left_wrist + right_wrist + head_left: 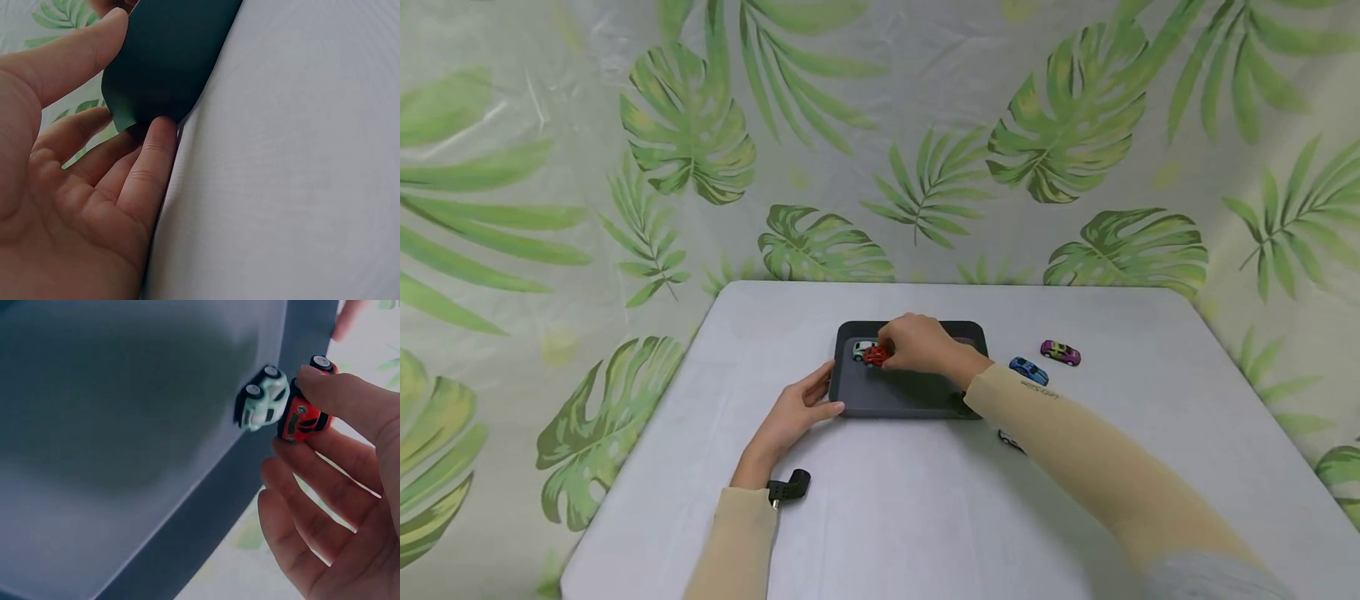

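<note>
In the head view, my right hand (pixel 921 343) reaches over a dark grey tray (pixel 895 412) and pinches a red toy car (pixel 875 357) between thumb and fingers. Right beside it, inside the tray, is a pale green-and-white toy car (pixel 265 400). From the right wrist view, the red car appears tilted close to the tray's wall. My left hand (pixel 797 410) is at the tray's near left corner. Its thumb touches the rim, and its extended fingers rest against the left side, as the left wrist view shows.
To the right of the tray lie a blue toy car (pixel 1029 371) and a purple-and-yellow toy car (pixel 1060 352). Another toy car (pixel 1011 440) is partly hidden by the right forearm. A white cloth covers the table (pixel 880 517), with a leaf-patterned curtain (pixel 917 167) behind.
</note>
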{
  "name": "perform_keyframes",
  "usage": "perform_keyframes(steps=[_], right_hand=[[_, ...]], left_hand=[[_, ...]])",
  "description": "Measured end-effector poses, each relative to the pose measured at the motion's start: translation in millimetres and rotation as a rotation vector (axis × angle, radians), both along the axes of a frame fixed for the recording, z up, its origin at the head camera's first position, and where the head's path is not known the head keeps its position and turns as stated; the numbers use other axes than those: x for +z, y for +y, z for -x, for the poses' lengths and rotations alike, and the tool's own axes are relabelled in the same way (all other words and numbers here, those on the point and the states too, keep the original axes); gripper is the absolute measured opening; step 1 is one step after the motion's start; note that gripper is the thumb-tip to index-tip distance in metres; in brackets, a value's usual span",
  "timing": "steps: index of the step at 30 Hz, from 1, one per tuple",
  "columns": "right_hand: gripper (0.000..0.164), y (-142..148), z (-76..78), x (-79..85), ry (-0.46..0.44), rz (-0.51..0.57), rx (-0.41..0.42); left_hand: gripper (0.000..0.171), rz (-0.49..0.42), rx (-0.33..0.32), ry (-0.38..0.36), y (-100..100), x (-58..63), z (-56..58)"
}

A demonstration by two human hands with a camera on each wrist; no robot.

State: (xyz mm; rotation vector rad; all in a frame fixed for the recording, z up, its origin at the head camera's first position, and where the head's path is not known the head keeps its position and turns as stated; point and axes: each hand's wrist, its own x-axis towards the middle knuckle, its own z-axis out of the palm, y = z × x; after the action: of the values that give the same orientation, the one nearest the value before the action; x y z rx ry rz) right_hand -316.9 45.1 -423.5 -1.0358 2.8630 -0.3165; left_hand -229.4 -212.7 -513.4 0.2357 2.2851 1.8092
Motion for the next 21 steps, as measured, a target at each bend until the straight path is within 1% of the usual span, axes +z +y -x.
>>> perform_keyframes(steps=[4,6,10,13,17,21], right_hand=[[0.023,-10.8,3.1,-2.0,0.015,-0.017,0.019],[0.026,-15.5,4.5,-3.2,0.021,-0.026,0.029],[0.032,-22.5,7.0,-9.2,0.027,-0.064,0.036],[0.034,-25.9,7.8,-15.4,0.022,-0.094,0.033],[0.031,-29.3,7.4,-20.8,0.015,-0.13,0.03],[0.024,-32.4,6.7,-21.4,-0.001,-0.167,0.027]], left_hand=[[0.083,-0.014,-0.008,0.005,-1.4,2.1,0.8],[0.083,-0.02,-0.007,0.009,-1.8,2.8,1.5],[0.082,-0.049,-0.006,0.007,-1.4,3.0,2.2],[0.082,-0.064,-0.013,0.004,-0.4,1.6,2.0],[0.082,-0.063,-0.018,0.005,0.0,-0.5,1.5],[0.082,-0.058,-0.012,0.003,-0.7,-1.2,0.8]])
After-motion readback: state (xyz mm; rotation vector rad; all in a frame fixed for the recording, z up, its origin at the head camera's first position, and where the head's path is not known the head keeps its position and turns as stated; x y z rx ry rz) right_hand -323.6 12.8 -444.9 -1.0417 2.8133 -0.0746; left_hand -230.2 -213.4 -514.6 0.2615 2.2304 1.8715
